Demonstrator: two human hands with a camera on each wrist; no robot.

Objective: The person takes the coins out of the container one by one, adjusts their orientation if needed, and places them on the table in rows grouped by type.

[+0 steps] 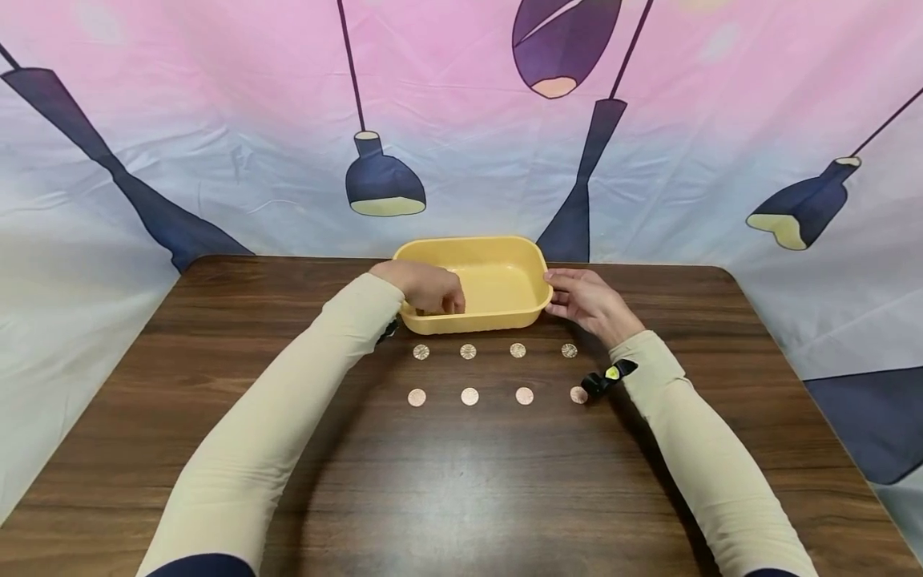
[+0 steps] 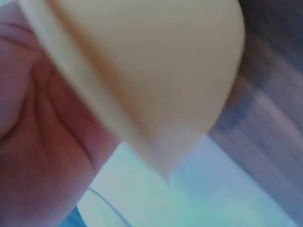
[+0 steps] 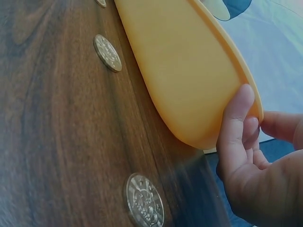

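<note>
A yellow plastic basin (image 1: 497,322) stands near the table's far edge. My left hand (image 1: 430,287) reaches over its left end, fingers bent down inside near the front wall. What those fingertips touch is hidden, and I cannot tell whether they hold anything. In the left wrist view the palm (image 2: 42,137) lies behind the basin's pale rim (image 2: 90,97). My right hand (image 1: 593,303) grips the right end of the basin by its rim, with a finger (image 3: 234,127) along the outer wall in the right wrist view. Two rows of round metal coins (image 1: 468,352) lie in front of the basin.
The dark wood-grain table (image 1: 447,497) has its far edge against a printed cloth (image 1: 461,120). A nearer-row coin (image 1: 578,394) lies partly under the black strap (image 1: 609,377) on my right wrist in the head view. Pale sleeves (image 1: 252,449) cover both forearms.
</note>
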